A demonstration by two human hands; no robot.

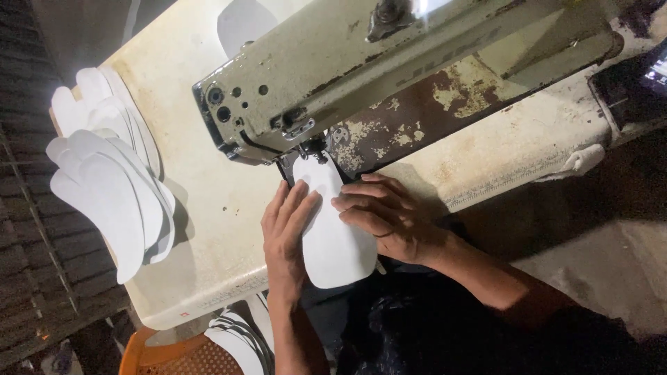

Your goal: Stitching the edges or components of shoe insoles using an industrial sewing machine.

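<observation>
Both forearms are bare, with no sleeves showing as far as the elbows. The left grip and the right grip wear no gloves, rings or watch. Below the arms, dark, slightly glossy black clothing covers the lap and torso.

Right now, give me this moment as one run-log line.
left hand: flat on white cut piece | right hand: pressing same piece | piece tip under sewing machine needle area | white piece stack at table left edge
</observation>
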